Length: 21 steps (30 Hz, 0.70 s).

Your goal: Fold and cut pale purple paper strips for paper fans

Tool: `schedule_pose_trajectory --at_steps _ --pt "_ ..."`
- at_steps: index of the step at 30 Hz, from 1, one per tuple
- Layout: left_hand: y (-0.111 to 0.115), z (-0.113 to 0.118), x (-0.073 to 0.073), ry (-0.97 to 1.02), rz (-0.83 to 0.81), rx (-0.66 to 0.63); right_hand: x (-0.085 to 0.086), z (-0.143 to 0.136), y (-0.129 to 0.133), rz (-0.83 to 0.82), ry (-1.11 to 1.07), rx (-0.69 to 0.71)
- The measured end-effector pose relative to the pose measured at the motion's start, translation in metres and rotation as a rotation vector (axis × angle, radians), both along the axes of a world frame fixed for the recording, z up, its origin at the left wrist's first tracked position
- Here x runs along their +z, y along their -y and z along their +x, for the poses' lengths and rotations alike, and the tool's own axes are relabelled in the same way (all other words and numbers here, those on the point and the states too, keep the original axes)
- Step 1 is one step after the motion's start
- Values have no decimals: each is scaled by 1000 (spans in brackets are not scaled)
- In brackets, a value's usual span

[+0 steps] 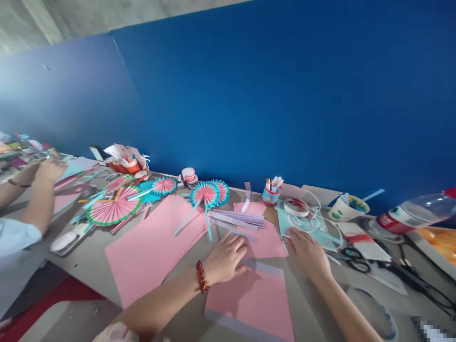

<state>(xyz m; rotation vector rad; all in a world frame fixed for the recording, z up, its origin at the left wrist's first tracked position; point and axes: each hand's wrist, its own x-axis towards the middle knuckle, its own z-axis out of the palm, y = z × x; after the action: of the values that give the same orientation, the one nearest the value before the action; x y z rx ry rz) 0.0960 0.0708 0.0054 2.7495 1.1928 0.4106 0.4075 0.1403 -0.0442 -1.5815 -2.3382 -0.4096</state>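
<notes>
My left hand (pixel 226 259), with a red beaded bracelet (pixel 201 276) at the wrist, reaches over the table with its fingers stretched out. Below it lies a pink paper sheet (pixel 254 297) with pale purple strips along two edges. Just beyond its fingertips are loose purple paper strips (pixel 237 218) on smaller pink paper (pixel 267 242). To the right, my right hand (pixel 309 251) rests palm down, fingers extended at the edge of a light blue sheet (pixel 285 221). Neither hand shows anything held. A roll of tape (pixel 297 207) and a white cable (pixel 302 223) lie past the right hand.
Pleated paper fans (pixel 204 194) and large pink sheets (pixel 156 247) lie leftward. A pen cup (pixel 271 194) stands by the blue wall (pixel 270 95). Scissors (pixel 356 259), a paper cup (pixel 348 208) and a plastic bottle (pixel 409 216) are rightward. Another person's arm (pixel 39 197) is at far left.
</notes>
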Motion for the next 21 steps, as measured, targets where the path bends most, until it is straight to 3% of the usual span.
schedule_pose_trajectory --at_steps 4,5,6,8,9,12,14,17,21 --pt "18 -25 19 78 52 -121 -4 2 3 13 0 6" --pt "17 -41 24 132 83 -66 -4 3 4 16 2 12" --pt "14 -61 29 170 142 64 -5 4 5 21 5 18" --pt "-3 -111 35 133 269 531 -7 5 5 33 10 29" --pt "-15 -138 36 114 278 686 -8 5 5 42 14 30" --pt "-51 -211 29 29 258 914 -11 4 4 60 27 15" --pt "-69 -243 18 -50 210 979 -12 4 4 59 29 0" --pt "-84 -266 1 -148 168 1011 -12 3 6 30 7 -1" --pt "-93 -275 -14 -235 162 1061 -9 4 8 -1 -3 -6"
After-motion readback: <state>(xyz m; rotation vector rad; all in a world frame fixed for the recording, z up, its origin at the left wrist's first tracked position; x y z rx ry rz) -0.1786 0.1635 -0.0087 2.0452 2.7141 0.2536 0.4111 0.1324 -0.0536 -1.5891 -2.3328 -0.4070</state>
